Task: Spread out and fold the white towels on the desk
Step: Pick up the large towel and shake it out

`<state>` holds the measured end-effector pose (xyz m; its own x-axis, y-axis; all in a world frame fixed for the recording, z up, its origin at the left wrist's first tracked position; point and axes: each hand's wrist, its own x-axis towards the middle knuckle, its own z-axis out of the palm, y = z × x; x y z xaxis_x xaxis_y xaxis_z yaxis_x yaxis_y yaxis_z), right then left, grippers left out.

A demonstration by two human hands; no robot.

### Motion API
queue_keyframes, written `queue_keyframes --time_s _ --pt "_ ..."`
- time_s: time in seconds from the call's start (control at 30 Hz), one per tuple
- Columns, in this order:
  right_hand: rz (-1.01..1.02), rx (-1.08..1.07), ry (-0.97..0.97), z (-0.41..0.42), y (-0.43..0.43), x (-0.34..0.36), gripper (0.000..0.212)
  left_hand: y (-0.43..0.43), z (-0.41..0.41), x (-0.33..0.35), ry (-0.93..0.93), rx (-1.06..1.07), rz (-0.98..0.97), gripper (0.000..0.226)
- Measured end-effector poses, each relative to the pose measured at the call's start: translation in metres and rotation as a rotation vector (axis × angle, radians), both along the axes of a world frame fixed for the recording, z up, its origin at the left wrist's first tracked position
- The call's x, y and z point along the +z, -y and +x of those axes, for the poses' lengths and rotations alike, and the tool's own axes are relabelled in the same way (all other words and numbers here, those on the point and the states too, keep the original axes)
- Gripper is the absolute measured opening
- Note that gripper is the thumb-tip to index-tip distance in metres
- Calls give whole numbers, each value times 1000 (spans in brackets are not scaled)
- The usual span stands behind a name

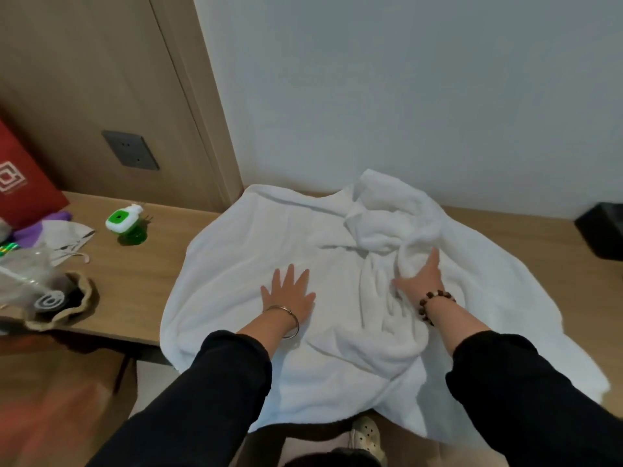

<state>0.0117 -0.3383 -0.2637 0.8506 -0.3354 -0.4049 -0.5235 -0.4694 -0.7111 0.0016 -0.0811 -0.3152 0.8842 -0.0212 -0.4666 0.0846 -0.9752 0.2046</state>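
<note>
The white towel (256,251) is lying rumpled across the desk (141,271), near edge overhanging — left hand (288,294) pressing it flat with fingers spread, right hand (421,276) half-buried in the bunch, grip impossible to tell — so a hard tug is risking sliding it off.
</note>
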Motion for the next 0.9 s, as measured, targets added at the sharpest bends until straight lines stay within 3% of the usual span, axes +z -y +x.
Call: queue_keyframes --time_s 0.07,0.2,0.3,0.37,0.5,0.6,0.67,0.73,0.77,0.83,0.9 --pt "-170 166 -70 2 9 -9 104 2 2 -8 -9 -26 49 61" --pt "-707 435 -99 11 40 -25 100 12 8 -15 12 -58 88 63" --pt "-799 469 -141 28 69 -28 87 40 18 -13 14 -141 56 59" --pt "-725 389 -179 44 87 -24 90 64 20 -12 -30 -163 -1 57" --pt "-281 96 11 69 95 -3 82 96 23 -9 -144 -113 -163 51" --pt "-79 -85 211 75 73 22 39 98 27 -1 -150 -59 -238 45" --pt "-45 -127 465 76 41 44 17 92 28 6 -180 33 -373 41" --pt "11 61 668 75 6 59 21 84 27 14 -203 242 -594 35" --pt "7 270 644 76 -11 60 34 77 26 19 -158 354 -683 31" --pt "-144 705 328 81 -34 46 65 58 24 26 28 527 -720 24" --pt "-233 795 140 86 -40 27 66 32 25 30 196 610 -627 27"
